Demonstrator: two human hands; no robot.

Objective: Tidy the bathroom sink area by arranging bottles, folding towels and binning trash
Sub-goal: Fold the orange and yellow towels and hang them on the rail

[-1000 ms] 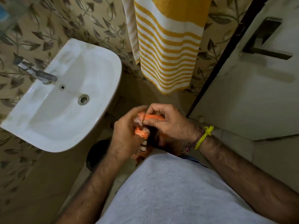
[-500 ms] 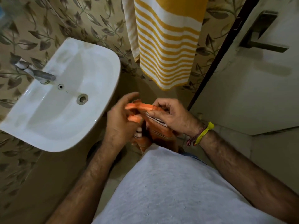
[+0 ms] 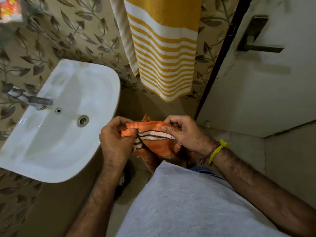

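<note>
Head view shows the left hand (image 3: 116, 141) and the right hand (image 3: 184, 132) each pinching an end of a small orange cloth (image 3: 153, 137) with white and brown stripes, held just beside the white sink (image 3: 109, 93), below a hanging yellow-striped towel (image 3: 164, 53).

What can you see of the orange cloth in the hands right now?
The orange cloth looks like a small woven towel with a white band edged in dark brown stripes and a frayed corner. It is bunched and partly folded, held in the air before the person's waist, right of the sink. The left hand and right hand each pinch its top edge.
</note>
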